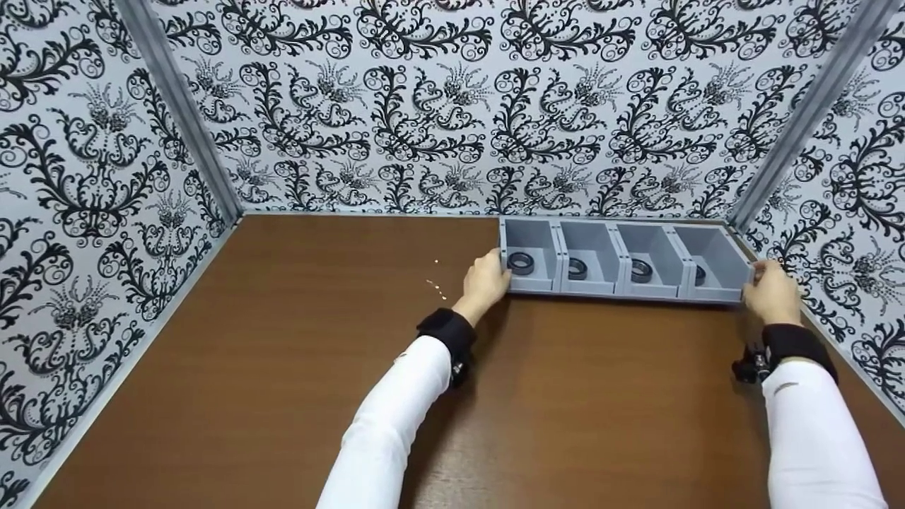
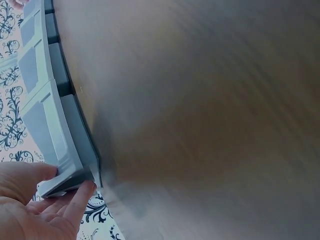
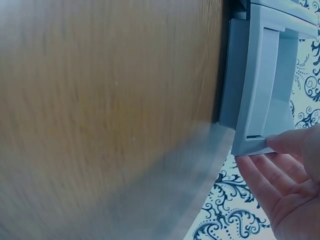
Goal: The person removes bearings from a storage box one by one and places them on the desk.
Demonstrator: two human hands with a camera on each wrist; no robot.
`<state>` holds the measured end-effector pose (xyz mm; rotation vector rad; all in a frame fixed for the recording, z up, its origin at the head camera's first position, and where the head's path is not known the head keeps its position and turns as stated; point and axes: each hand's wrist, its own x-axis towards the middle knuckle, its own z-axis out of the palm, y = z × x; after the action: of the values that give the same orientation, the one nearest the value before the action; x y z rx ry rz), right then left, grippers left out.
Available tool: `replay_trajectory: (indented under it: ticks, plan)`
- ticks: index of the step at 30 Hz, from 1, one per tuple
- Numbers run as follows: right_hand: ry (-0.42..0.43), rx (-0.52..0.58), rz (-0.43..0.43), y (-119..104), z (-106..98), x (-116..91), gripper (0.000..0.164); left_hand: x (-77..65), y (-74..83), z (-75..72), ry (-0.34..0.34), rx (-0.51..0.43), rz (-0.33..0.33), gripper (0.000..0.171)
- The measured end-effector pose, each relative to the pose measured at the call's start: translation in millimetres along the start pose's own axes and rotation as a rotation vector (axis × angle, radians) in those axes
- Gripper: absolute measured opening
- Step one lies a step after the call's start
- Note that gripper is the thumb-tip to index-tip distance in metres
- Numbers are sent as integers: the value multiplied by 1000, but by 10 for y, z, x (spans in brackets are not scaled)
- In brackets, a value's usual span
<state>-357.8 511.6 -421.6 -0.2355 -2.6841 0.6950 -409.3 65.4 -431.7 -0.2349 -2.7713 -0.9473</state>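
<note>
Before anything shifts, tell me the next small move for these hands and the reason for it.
Probably slide the gray bin row a little away from the patterned back wall, keeping it level. The left hand and right hand hold opposite ends, so they could pull evenly; brown table extends in front, and the dark rings inside might shift if one end led.

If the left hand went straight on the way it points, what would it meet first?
The bins: the left hand grips their left end, angled toward them. Past that, probably the patterned wall, though depth is unclear.
</note>
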Motion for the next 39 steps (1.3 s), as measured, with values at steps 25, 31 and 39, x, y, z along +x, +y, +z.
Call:
replay_trajectory:
  ticks: [25, 31, 39]
  plan:
    - [-41, 5, -83, -259, 90, -150, 44, -177, -388, -324, -13, -19, 28, 43]
    - [-67, 21, -84, -359, 124, -248, 43, -243, -502, -435, -16, -31, 33, 42]
    - [-70, 33, -91, -504, 153, -370, 40, -302, -661, -553, -32, -61, 45, 45]
